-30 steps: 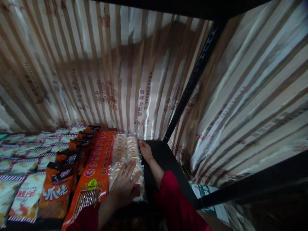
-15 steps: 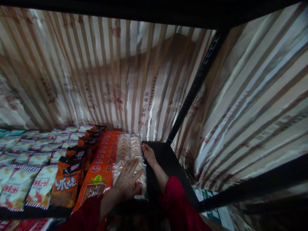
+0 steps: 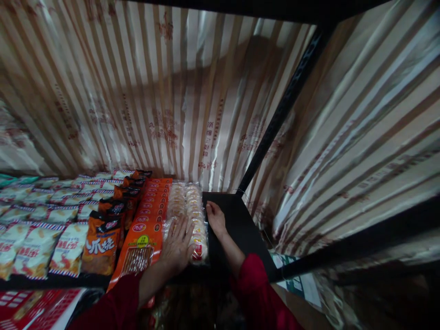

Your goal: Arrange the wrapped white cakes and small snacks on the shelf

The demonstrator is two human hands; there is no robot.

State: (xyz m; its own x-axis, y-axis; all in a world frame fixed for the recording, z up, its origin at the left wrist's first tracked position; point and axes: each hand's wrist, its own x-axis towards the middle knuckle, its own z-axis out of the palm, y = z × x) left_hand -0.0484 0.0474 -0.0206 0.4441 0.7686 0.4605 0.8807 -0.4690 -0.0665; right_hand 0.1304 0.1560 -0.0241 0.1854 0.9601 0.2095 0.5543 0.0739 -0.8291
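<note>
Clear bags of pale round food pieces (image 3: 195,206) lie in a row at the right end of the goods. My left hand (image 3: 178,244) rests flat on the front bags, fingers spread. Just right of them, my right hand (image 3: 216,218) is above the black shelf (image 3: 233,229), its fingers curled together; no item shows in it. Beside the bags on the left is a row of overlapping orange packets (image 3: 142,224).
Orange-and-black bags (image 3: 101,243) and several rows of white snack bags (image 3: 37,247) fill the left side. A black post (image 3: 280,110) rises at the shelf's back right corner. Striped sheeting (image 3: 192,91) hangs behind. Red packages (image 3: 34,305) lie below.
The view has shifted, with the goods higher in the picture. My left hand has slid left on the bags. My right hand has moved slightly away from the bags' edge, its fingers more curled.
</note>
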